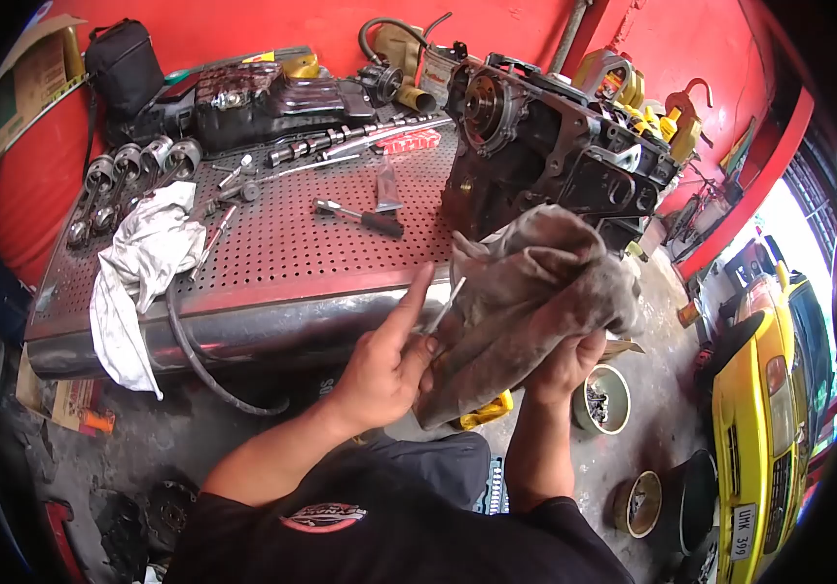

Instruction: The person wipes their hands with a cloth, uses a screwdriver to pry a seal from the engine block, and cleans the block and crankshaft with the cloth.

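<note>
A dirty grey-brown cloth (545, 302) is bunched up between my two hands, in front of the engine block. My left hand (384, 375) pinches the cloth's left edge, its index finger stretched upward, and a thin pale rod (453, 300) shows beside its fingers. My right hand (569, 365) grips the cloth from below, its fingers partly hidden in the folds. Behind the cloth stands the dark engine block (555, 146) at the right end of the perforated metal bench (292, 234).
On the bench lie a ratchet (358, 216), a white cloth (146, 258), several pistons (156, 156), a camshaft (321, 143) and a dark oil pan (272, 109). A bucket (601, 399) stands on the floor, with a yellow car (754, 389) at the right.
</note>
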Motion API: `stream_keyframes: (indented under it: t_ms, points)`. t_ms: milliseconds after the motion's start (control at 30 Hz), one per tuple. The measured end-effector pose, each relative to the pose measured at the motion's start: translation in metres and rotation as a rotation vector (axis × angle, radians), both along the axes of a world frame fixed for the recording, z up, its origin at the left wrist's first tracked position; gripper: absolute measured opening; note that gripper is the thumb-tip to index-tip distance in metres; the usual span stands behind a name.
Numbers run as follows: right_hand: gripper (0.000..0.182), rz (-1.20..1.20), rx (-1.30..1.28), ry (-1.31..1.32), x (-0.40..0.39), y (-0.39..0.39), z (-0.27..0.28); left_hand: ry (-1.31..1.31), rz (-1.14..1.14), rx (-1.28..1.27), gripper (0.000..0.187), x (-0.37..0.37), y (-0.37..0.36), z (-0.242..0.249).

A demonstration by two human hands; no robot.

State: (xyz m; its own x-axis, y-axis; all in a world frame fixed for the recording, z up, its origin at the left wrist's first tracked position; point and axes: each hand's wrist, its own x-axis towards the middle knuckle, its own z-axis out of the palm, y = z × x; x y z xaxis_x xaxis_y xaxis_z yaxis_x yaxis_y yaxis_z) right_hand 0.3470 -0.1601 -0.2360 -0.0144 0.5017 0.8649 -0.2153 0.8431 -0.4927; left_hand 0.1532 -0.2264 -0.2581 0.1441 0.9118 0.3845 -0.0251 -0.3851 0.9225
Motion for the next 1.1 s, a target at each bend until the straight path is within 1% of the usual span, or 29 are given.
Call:
stream_keyframes:
  t_ms: [33,67,100,133,167,200,233,267,300,367,400,500,533,633,667,700,733,767,833,900,967,1000,1067,1100]
  points:
    - [0.044,-0.033,0.033,-0.053,0.001,-0.004,0.002,0.043,0.056,0.049,0.07,0.0,0.004,-0.001]
    - [0.044,0.004,-0.069,0.001,-0.003,-0.018,0.005,0.088,0.111,0.099,0.07,-0.001,0.009,-0.002]
    - [0.045,-0.028,-0.016,-0.045,-0.004,-0.017,0.005,0.133,0.168,0.147,0.071,-0.002,0.014,-0.003]
    - [0.045,-0.059,0.028,-0.092,-0.004,-0.016,0.003,0.06,0.07,0.113,0.074,-0.002,0.019,-0.003]
    - [0.045,-0.089,0.071,-0.14,-0.004,-0.017,0.002,0.047,-0.047,0.016,0.075,-0.004,0.02,0.001]
    - [0.046,0.042,0.02,-0.096,-0.008,-0.021,-0.001,0.035,-0.163,-0.081,0.076,-0.009,0.019,0.013]
    - [0.047,0.063,-0.073,0.002,-0.002,-0.018,-0.016,0.023,-0.279,-0.176,0.076,-0.013,0.018,0.02]
    - [0.047,0.083,-0.163,0.099,0.01,-0.007,-0.041,0.036,-0.33,-0.205,0.076,-0.022,0.018,0.021]
    - [0.052,0.088,-0.229,0.147,0.025,0.004,-0.052,0.009,-0.389,-0.21,0.076,-0.034,0.018,0.02]
    - [0.063,0.06,-0.282,0.129,0.043,0.004,-0.036,-0.047,-0.512,-0.228,0.077,-0.063,0.015,0.015]
    - [0.068,0.055,-0.287,0.121,0.045,0.0,-0.025,-0.019,-0.588,-0.237,0.077,-0.076,0.013,0.015]
    - [0.072,0.121,-0.269,0.129,0.03,-0.012,0.007,0.074,-0.587,-0.307,0.076,-0.076,0.01,0.013]
    - [0.073,0.152,-0.259,0.129,0.026,-0.013,0.01,0.066,-0.517,-0.336,0.077,-0.063,0.013,0.01]
    - [0.08,0.115,-0.308,0.069,0.023,-0.023,0.007,0.002,-0.489,-0.32,0.078,-0.036,0.024,0.009]
    - [0.083,0.106,-0.315,0.072,0.02,-0.025,0.009,-0.103,-0.53,-0.283,0.077,-0.031,0.029,0.007]
    - [0.085,0.097,-0.322,0.076,0.016,-0.026,0.012,-0.148,-0.562,-0.226,0.077,-0.026,0.034,0.008]
    - [0.084,0.113,-0.366,0.108,0.02,-0.027,0.011,-0.196,-0.597,-0.172,0.076,-0.021,0.039,0.01]
    - [0.082,0.171,-0.333,0.151,0.025,-0.021,0.007,-0.245,-0.632,-0.119,0.075,-0.018,0.044,0.013]
    - [0.078,0.292,-0.269,0.232,0.035,-0.008,-0.002,-0.173,-0.586,-0.05,0.064,-0.017,0.045,0.025]
    - [0.074,0.227,-0.346,0.373,0.065,0.01,-0.035,-0.078,-0.519,0.022,0.057,-0.016,0.045,0.028]
    - [0.068,0.071,-0.116,0.118,0.036,-0.013,0.016,0.027,-0.306,-0.015,0.05,-0.026,0.035,0.035]
    - [0.064,-0.04,-0.029,-0.002,0.027,-0.015,0.029,0.083,-0.2,-0.029,0.047,-0.029,0.034,0.039]
    - [0.057,-0.258,0.139,-0.24,0.011,-0.016,0.049,0.159,0.047,0.125,0.047,-0.03,0.044,0.039]
    - [0.054,-0.445,0.126,-0.431,-0.002,-0.024,0.06,0.206,0.159,0.184,0.047,-0.029,0.054,0.041]
